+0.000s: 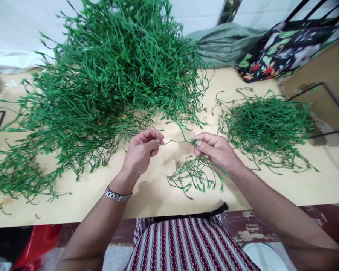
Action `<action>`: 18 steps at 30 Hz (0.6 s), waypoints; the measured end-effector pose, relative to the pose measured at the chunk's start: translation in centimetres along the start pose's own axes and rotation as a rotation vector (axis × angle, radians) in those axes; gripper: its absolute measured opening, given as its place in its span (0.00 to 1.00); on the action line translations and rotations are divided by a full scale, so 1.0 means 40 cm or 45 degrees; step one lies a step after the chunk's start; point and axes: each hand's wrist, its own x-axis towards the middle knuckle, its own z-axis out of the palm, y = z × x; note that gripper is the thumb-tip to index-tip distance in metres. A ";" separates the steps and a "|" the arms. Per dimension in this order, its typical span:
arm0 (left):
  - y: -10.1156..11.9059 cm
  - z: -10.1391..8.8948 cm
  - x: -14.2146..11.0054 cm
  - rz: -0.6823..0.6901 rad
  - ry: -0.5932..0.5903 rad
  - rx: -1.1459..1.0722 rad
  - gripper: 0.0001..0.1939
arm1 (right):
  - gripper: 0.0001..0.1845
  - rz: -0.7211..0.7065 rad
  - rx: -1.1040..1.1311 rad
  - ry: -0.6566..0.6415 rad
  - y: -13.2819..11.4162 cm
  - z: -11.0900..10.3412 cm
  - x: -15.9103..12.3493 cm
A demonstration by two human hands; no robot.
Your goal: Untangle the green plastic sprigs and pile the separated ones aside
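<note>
A thin green stem stretches between my two hands above the table. My left hand pinches its left end between thumb and fingertips. In my right hand, thumb and fingers close on green stems, with one strand rising toward the big heap. Beneath the right hand lies a small bunch of green stems with pale tips; whether the hand touches it I cannot tell. The large heap of green stems spreads behind and left of my hands. A smaller pile of them lies to the right.
The pale table carries it all. Toward the back right are a grey-green cloth, a black floral bag and a cardboard box with a black wire frame. A red stool stands below the left edge.
</note>
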 end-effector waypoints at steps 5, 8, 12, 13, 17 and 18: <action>-0.005 -0.047 -0.026 0.063 0.151 -0.029 0.04 | 0.17 0.019 -0.088 0.095 -0.011 -0.018 -0.013; 0.031 -0.086 -0.091 0.160 0.252 -0.034 0.03 | 0.16 0.041 -0.090 0.284 -0.032 -0.032 -0.034; 0.131 -0.137 -0.183 0.596 0.417 0.078 0.05 | 0.12 0.068 -0.090 0.402 -0.043 -0.050 -0.044; 0.159 -0.153 -0.192 0.738 0.482 0.132 0.06 | 0.12 0.069 -0.084 0.398 -0.043 -0.051 -0.043; 0.234 -0.251 -0.147 1.084 0.786 0.248 0.09 | 0.12 0.020 -0.135 0.296 -0.040 -0.037 -0.035; 0.236 -0.280 -0.120 1.084 0.854 0.261 0.09 | 0.12 0.006 -0.159 0.265 -0.040 -0.032 -0.035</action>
